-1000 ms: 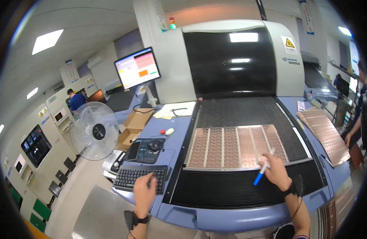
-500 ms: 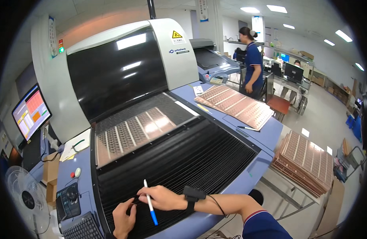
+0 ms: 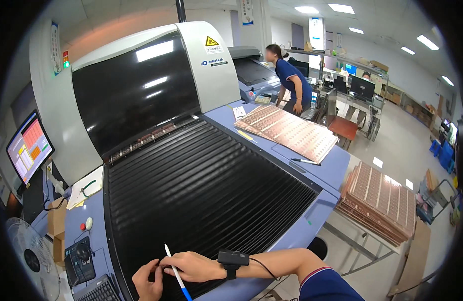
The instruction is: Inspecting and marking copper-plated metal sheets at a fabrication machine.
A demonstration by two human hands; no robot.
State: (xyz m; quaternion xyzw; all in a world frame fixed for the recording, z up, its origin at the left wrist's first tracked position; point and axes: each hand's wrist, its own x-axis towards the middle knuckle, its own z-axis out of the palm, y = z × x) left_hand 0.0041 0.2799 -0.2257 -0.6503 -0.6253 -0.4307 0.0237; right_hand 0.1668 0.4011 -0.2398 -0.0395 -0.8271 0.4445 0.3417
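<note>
- Pen, white-barrelled with a blue lower end, sits in the right hand at the near edge of the black ribbed bed, tip pointing up and away across the slats.
- Right fingers are closed round the pen's middle; a dark band with a small box wraps that wrist.
- Left hand lies just beside the right, touching it; its fingers look curled, but whether they pinch anything I cannot tell, as the frame's lower edge cuts them off.
- Judged by its build, the pen is light, stiff and smooth, best held mid-barrel as it is now.
- Copper-coloured panels rest at the machine's far right corner; another stack sits on a lower shelf.
- The keyboard at the near left corner is partly cropped.
</note>
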